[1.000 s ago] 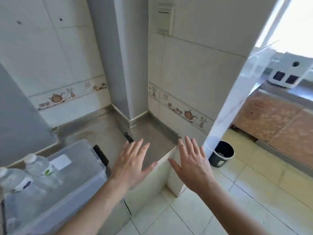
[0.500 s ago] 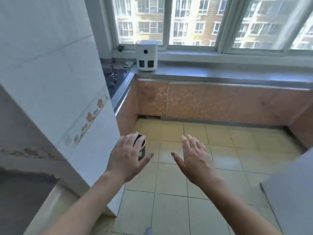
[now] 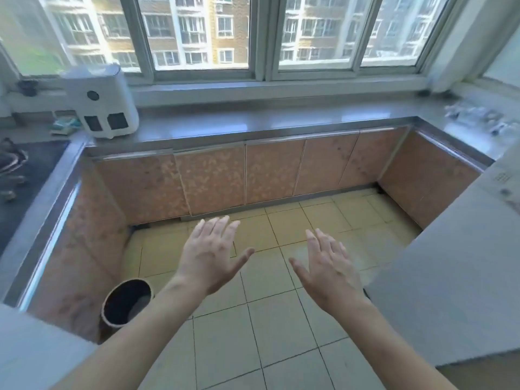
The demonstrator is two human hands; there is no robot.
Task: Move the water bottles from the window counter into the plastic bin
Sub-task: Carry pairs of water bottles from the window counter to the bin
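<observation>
The grey window counter (image 3: 253, 122) runs below the window across the head view. At its far right end lies a blurred cluster of clear water bottles (image 3: 484, 119). My left hand (image 3: 211, 254) and my right hand (image 3: 329, 266) are both held out over the tiled floor, palms down, fingers spread, holding nothing. Both hands are well short of the counter and far from the bottles. The plastic bin is out of view.
A white appliance (image 3: 101, 105) stands on the counter's left end, with a dark stove top (image 3: 25, 170) beside it. A black waste bin (image 3: 126, 302) sits on the floor at lower left. A grey surface (image 3: 450, 277) juts in from the right.
The view has swung right, from the corner with the plastic bin and bottles to the window counter. The bottles at the far right have come into sight. My hands stay open and empty.
</observation>
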